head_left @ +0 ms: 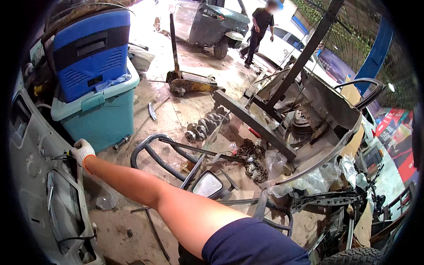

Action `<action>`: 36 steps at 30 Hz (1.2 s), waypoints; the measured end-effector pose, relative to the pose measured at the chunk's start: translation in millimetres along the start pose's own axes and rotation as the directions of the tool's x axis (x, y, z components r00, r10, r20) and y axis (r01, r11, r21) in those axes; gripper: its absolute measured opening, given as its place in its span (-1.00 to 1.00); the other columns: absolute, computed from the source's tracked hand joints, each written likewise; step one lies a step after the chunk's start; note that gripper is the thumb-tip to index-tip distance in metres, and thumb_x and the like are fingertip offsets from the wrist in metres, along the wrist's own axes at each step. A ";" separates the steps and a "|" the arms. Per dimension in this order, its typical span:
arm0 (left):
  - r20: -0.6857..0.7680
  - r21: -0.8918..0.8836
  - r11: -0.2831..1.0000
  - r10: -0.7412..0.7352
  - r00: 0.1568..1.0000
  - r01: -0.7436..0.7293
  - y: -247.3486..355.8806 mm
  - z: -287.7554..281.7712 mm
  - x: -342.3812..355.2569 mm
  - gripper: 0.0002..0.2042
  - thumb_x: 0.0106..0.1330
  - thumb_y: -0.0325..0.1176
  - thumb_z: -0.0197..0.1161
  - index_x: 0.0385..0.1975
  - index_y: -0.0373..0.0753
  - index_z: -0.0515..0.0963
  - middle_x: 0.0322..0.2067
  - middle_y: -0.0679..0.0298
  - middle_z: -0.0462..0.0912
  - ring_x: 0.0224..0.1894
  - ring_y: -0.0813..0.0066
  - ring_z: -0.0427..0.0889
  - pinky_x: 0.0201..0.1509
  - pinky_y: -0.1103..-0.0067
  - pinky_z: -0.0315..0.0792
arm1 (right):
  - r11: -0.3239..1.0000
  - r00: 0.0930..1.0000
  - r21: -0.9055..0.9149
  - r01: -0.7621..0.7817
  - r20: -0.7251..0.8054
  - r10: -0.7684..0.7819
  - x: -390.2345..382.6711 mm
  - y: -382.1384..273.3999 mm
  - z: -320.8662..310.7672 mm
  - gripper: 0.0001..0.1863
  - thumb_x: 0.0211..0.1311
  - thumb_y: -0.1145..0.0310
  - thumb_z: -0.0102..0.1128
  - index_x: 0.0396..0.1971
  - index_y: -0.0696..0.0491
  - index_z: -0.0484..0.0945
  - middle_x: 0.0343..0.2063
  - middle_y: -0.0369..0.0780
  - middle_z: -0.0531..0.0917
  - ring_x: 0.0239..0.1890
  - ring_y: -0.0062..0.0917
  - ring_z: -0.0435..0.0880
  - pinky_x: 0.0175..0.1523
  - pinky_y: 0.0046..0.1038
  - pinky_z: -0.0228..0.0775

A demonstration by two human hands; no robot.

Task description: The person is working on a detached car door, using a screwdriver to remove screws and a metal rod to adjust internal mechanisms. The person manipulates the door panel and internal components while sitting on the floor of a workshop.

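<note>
My right hand [82,153], in a white knit glove with an orange cuff, is at the edge of a grey car door panel [33,168] on the left. Its fingers are curled closed around something small and dark with a yellow-green bit, which I cannot make out. Thin dark pieces run from it toward an opening in the panel. The panel stands upright, with cut-outs, holes and a dark cable [76,239] low down. My bare right forearm stretches across from the lower right. My left hand is out of view.
A teal bin [104,112] with a blue case [92,53] on top stands beyond my hand. Floor clutter includes a side mirror [207,183], bent black tubing [154,152], a crankshaft [205,127], chains [251,152] and a floor jack [190,84]. A person [261,28] walks at the back.
</note>
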State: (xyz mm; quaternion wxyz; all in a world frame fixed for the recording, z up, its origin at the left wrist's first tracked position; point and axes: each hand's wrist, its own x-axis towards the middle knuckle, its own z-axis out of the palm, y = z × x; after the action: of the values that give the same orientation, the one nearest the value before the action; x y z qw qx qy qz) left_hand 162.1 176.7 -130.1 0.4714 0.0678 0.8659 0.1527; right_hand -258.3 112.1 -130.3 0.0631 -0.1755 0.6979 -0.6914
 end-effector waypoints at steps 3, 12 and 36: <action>-0.013 0.000 1.000 0.005 1.000 -0.005 17.6 -20.8 -10.8 -0.57 0.25 -0.04 0.15 -0.07 -0.28 0.51 -0.19 -0.16 0.63 -0.08 -0.15 0.60 0.01 0.14 0.47 | 0.970 0.973 -0.152 -0.192 -0.155 0.168 4.6 1.7 -1.3 -0.51 0.24 -0.02 0.14 -0.16 0.16 0.54 -0.31 0.05 0.66 -0.19 0.01 0.64 -0.12 -0.22 0.49; -0.042 -0.039 0.998 -0.051 0.998 0.049 18.0 -32.3 -24.6 -0.51 0.25 -0.03 0.17 0.05 -0.27 0.49 -0.13 -0.15 0.63 -0.04 -0.13 0.60 0.00 0.16 0.49 | 0.998 0.992 -0.055 0.001 0.126 0.006 -18.6 -44.5 -18.8 -0.61 0.20 0.11 0.18 -0.11 0.09 0.56 -0.29 0.03 0.66 -0.21 -0.07 0.65 -0.07 -0.22 0.49; -0.268 0.005 0.923 -0.369 0.890 0.384 -64.7 -32.1 -19.0 -0.42 0.09 0.19 0.26 -0.19 -0.27 0.58 -0.22 -0.06 0.62 -0.11 0.02 0.63 0.01 0.26 0.48 | 0.948 0.966 -0.317 0.019 0.249 0.064 -1.1 -47.3 -3.0 -0.55 0.19 0.17 0.20 0.01 0.11 0.52 -0.26 0.01 0.67 -0.17 -0.02 0.65 -0.03 -0.24 0.49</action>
State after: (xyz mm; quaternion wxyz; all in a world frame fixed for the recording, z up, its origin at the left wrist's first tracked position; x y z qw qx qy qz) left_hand 147.3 104.2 -119.9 0.3711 -0.1083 0.9213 0.0409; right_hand -250.7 116.1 -83.7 0.1320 -0.2632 0.7876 -0.5413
